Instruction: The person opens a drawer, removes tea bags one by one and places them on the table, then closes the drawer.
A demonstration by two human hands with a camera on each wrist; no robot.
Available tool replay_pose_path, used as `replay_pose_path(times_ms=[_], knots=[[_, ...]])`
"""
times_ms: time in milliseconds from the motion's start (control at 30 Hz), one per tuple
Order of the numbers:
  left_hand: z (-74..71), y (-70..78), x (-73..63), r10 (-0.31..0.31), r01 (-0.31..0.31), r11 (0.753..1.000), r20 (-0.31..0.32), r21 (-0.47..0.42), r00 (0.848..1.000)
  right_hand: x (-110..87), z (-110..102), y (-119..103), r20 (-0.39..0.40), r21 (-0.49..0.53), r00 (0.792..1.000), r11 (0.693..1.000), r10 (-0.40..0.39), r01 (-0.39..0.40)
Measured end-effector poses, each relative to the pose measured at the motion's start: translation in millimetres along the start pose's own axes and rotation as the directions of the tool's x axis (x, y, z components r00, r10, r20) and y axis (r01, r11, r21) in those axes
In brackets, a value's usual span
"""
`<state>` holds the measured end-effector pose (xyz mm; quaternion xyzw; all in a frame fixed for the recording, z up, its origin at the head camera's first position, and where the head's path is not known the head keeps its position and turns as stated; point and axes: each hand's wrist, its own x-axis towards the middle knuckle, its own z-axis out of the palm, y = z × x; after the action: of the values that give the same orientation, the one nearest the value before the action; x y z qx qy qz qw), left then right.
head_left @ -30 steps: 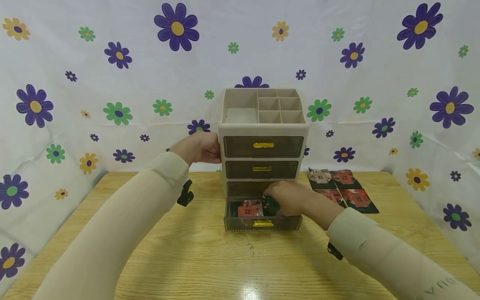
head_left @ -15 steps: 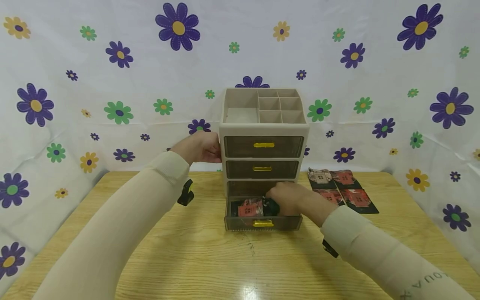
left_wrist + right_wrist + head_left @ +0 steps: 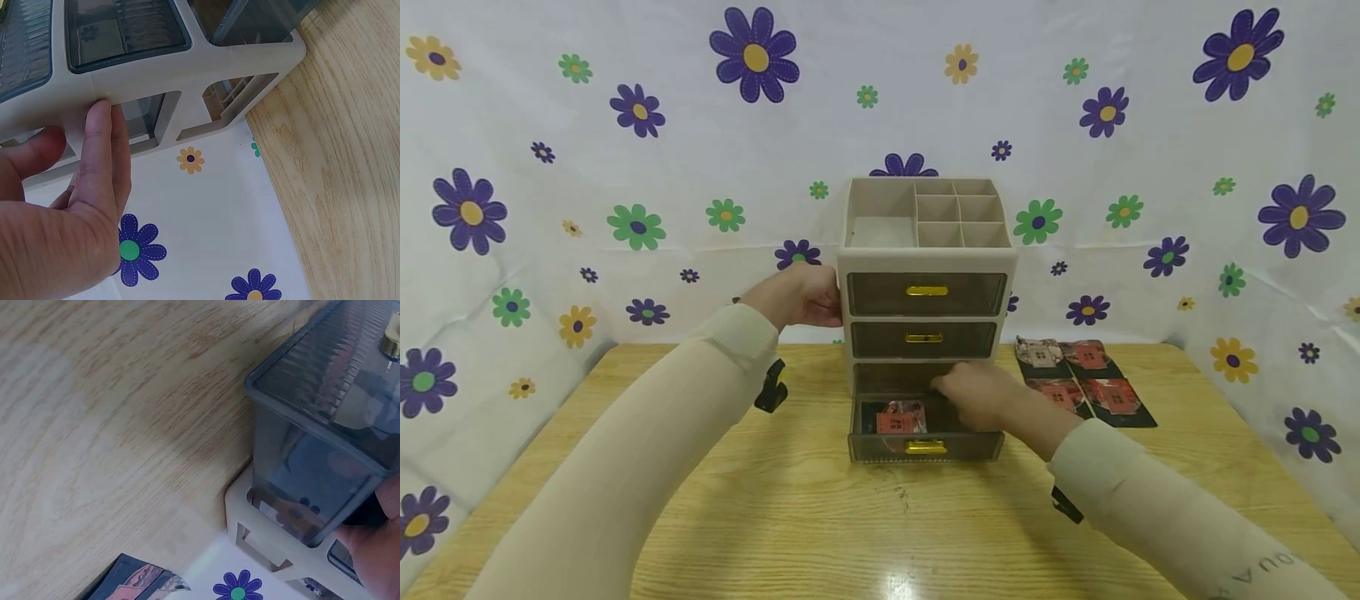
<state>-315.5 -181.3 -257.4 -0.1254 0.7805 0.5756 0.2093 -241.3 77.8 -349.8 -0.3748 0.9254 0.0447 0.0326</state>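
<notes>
A white desktop organizer (image 3: 928,260) with smoky see-through drawers stands on the table, its bottom drawer (image 3: 887,450) pulled out. My left hand (image 3: 812,296) rests on the organizer's left side; in the left wrist view its fingers (image 3: 97,140) lie fairly straight against the side frame, the thumb by a cut-out. My right hand (image 3: 981,396) reaches into the right half of the bottom drawer, fingers bent down. Its fingertips are hidden, so whether it holds anything is unclear. A dark packet with a red label (image 3: 901,418) lies in the drawer's left half.
Several dark packets with red or pale labels (image 3: 1114,397) lie on the wooden table (image 3: 820,517) right of the organizer. The two upper drawers (image 3: 880,296) are closed. A flowered cloth (image 3: 685,167) hangs behind, close to the organizer.
My right hand has shifted slightly within the drawer. The dark packet seen under its fingers earlier no longer shows there. My left hand stays at the organizer's side.
</notes>
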Motion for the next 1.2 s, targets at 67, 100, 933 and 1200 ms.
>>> replay_pose_path(times_ms=[67,100,933,1200], knots=[[-0.2,0.1,0.2,0.0,0.0,1.0,-0.001,0.002,1.0,-3.8,-2.8,0.7,-0.024,0.015,1.0,1.0,-0.005,0.005],[-0.3,0.3,0.0,-0.001,0.001,1.0,-0.002,0.002,1.0,-6.0,-4.6,1.1,-0.038,0.017,0.999,1.0,-0.007,0.008],[0.9,1.3,-0.7,-0.001,0.001,1.0,-0.012,-0.001,1.0,-83.4,-38.7,27.8,-0.341,0.003,0.939,0.999,-0.036,0.039],[1.6,1.2,-2.2,-0.007,0.007,1.0,-0.026,0.001,1.0,-105.6,-27.7,49.3,-0.432,-0.033,0.9,0.998,-0.065,0.057]])
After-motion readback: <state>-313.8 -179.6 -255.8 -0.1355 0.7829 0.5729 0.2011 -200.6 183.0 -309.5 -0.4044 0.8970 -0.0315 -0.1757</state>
